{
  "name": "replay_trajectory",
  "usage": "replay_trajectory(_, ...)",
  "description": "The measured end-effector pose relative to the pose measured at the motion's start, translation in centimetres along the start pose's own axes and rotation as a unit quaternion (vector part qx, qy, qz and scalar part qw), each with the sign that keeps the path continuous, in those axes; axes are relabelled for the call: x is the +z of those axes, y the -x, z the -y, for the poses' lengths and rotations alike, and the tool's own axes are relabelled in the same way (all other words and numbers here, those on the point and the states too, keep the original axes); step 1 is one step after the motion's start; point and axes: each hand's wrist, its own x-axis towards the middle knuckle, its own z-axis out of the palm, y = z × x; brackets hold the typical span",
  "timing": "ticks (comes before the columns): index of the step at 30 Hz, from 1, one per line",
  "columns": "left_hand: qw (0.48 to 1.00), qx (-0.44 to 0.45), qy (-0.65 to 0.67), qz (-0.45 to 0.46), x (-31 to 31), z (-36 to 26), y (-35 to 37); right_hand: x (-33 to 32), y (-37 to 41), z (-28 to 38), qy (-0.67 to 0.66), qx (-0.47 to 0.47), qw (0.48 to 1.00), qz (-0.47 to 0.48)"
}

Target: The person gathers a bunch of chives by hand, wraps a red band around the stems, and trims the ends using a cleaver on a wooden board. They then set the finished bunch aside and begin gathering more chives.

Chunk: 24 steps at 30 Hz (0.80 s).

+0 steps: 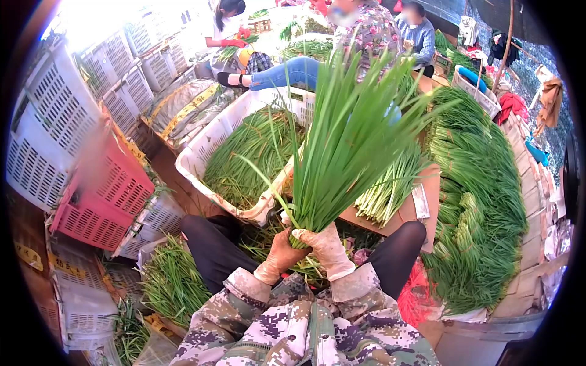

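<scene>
A tall bunch of green chives stands upright in front of me, its leaves fanning out towards the upper right. My left hand is closed around the lower end from the left. From the right, my right hand, in a whitish, stained glove, wraps the same end. The bunch's bottom is mostly hidden by my fingers. One long leaf sticks out to the left, apart from the rest. Beyond my hands, a white crate holds loose chives.
Pale-stemmed chives lie on a brown board beside a flat metal piece. Piled chives fill the right side. White crates and a pink crate are stacked at left. Several people sit at the back.
</scene>
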Motion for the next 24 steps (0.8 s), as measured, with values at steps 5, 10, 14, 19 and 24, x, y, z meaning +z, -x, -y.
replay_trajectory(5,0.997,-0.032,-0.005,-0.076,0.1,1.0,0.4,-1.3,-0.1,1.6,0.189,0.001,0.981,0.035)
replay_trajectory(10,0.993,0.046,-0.041,-0.103,0.0,4.2,0.5,-3.3,0.4,2.9,0.261,0.052,0.964,-0.002)
replay_trajectory(14,0.985,0.110,-0.107,-0.084,-0.2,4.7,0.3,-5.5,2.1,3.5,0.309,-0.018,0.950,-0.034)
replay_trajectory(19,0.994,0.059,0.037,-0.086,0.1,4.7,0.8,-10.0,4.5,8.6,0.530,0.079,0.844,0.015)
replay_trajectory(24,0.994,0.062,0.060,-0.065,0.2,4.7,1.0,-9.7,3.7,17.6,0.547,-0.107,0.805,-0.201)
